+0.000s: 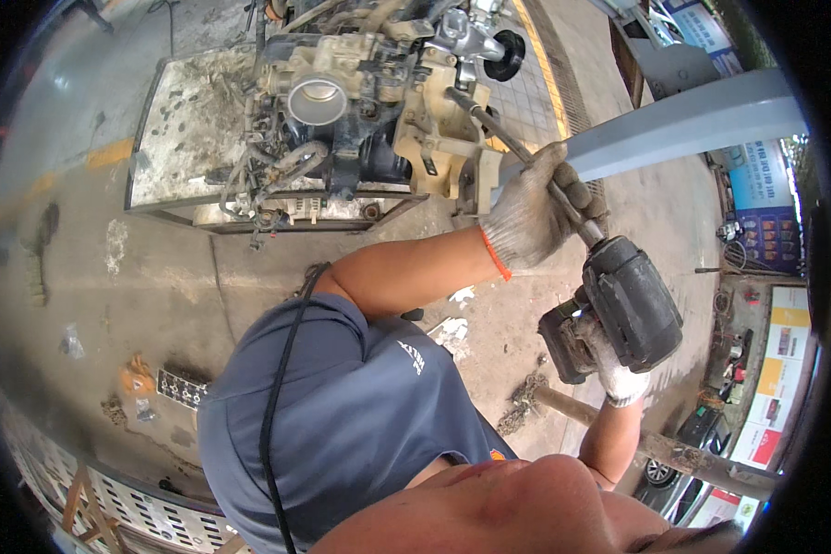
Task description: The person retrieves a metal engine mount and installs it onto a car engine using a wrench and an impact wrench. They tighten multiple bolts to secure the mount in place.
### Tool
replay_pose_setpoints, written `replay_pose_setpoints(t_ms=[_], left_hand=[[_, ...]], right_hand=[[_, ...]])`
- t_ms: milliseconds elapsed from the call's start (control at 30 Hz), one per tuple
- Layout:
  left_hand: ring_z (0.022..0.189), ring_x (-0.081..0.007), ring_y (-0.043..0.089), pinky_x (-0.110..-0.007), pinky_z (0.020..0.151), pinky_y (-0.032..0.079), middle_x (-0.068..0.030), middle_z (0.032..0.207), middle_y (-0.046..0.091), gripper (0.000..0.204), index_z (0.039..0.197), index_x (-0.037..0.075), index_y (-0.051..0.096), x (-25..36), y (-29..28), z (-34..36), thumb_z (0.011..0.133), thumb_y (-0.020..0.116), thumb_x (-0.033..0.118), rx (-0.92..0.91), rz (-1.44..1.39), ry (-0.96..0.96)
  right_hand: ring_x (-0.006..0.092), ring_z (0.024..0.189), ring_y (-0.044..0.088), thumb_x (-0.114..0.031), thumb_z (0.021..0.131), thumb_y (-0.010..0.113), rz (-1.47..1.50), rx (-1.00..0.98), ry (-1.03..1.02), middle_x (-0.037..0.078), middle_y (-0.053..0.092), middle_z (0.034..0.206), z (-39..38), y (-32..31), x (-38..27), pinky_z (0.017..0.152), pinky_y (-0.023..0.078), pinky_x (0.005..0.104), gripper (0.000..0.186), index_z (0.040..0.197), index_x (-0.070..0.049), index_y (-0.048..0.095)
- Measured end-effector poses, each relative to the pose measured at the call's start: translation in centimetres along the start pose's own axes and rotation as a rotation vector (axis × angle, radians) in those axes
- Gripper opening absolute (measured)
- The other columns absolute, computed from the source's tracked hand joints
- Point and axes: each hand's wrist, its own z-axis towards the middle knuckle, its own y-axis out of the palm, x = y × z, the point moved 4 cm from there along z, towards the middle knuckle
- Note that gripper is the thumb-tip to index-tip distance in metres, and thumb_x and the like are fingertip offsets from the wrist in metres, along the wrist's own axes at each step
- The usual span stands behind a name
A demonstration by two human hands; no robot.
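Observation:
My right hand [613, 360], in a pale work glove, is wrapped round the handle of a black cordless impact wrench [632, 300]. A long steel extension bar [500, 131] runs from the wrench's nose up to an engine [360, 88]. My left hand [529, 214], in a knit glove with an orange cuff, is closed round that bar close to the wrench. The bar's far end meets a tan cast housing [429, 129] on the engine's right side; the fastener there is too small to make out. A round throttle opening [318, 99] faces up beside it.
The engine rests on a stained metal-topped bench [189, 115]. A grey steel beam [692, 125] slants in from the right, near my left hand. A rusty pole [656, 443] lies below the wrench. On the floor are a cylinder head [181, 388] and an orange bag [138, 376].

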Motion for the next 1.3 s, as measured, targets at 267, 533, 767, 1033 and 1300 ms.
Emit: replay_pose_setpoints(t_ms=[267, 533, 767, 1033, 1300], left_hand=[[0.078, -0.0340, 0.069, -0.054, 0.086, 0.059, -0.0086, 0.068, 0.062, 0.043, 0.075, 0.014, 0.058, 2.7, -1.3, 0.9, 0.107, 0.062, 0.043, -0.014, -0.166, -0.093], [0.080, -0.0330, 0.074, -0.054, 0.084, 0.061, -0.0051, 0.069, 0.065, 0.050, 0.076, 0.016, 0.061, 4.5, -0.1, -0.6, 0.103, 0.062, 0.058, -0.109, -0.198, -0.169], [0.083, -0.0326, 0.077, -0.057, 0.089, 0.062, -0.0063, 0.074, 0.071, 0.053, 0.081, 0.016, 0.065, 6.2, -1.4, -0.7, 0.103, 0.058, 0.063, -0.143, -0.185, -0.170], [0.089, -0.0399, 0.075, -0.058, 0.086, 0.063, -0.0137, 0.079, 0.068, 0.046, 0.093, 0.007, 0.061, 3.6, 0.7, 3.4, 0.108, 0.056, 0.050, -0.081, -0.261, -0.180], [0.071, -0.0294, 0.069, -0.063, 0.084, 0.060, -0.0085, 0.070, 0.061, 0.048, 0.077, 0.012, 0.054, 3.4, 0.3, 2.1, 0.106, 0.064, 0.048, -0.002, -0.226, -0.155]], right_hand=[[0.0227, 0.112, 0.070, -0.001, 0.090, 0.079, -0.273, -0.184, -0.233, 0.011, 0.073, 0.127, 3.6, 0.0, -6.9, 0.098, 0.057, 0.0389, 0.050, 0.138, -0.004, 0.066], [0.0298, 0.116, 0.070, -0.001, 0.090, 0.076, -0.465, -0.385, -0.211, 0.015, 0.073, 0.128, 8.5, -1.8, -13.2, 0.101, 0.057, 0.0410, 0.047, 0.137, -0.003, 0.066], [0.0361, 0.117, 0.069, -0.013, 0.085, 0.075, -0.512, -0.553, -0.165, 0.017, 0.071, 0.129, 15.0, -1.6, -14.8, 0.102, 0.056, 0.0445, 0.048, 0.132, -0.005, 0.069], [0.0214, 0.111, 0.069, -0.003, 0.081, 0.084, -0.004, -0.247, 0.333, 0.009, 0.074, 0.123, 10.5, -4.7, -5.8, 0.097, 0.056, 0.0383, 0.052, 0.131, -0.006, 0.071], [0.0244, 0.110, 0.071, -0.006, 0.084, 0.081, -0.549, -0.249, -0.261, 0.008, 0.075, 0.123, 9.6, -3.9, -5.9, 0.100, 0.055, 0.0375, 0.044, 0.127, -0.006, 0.073]])
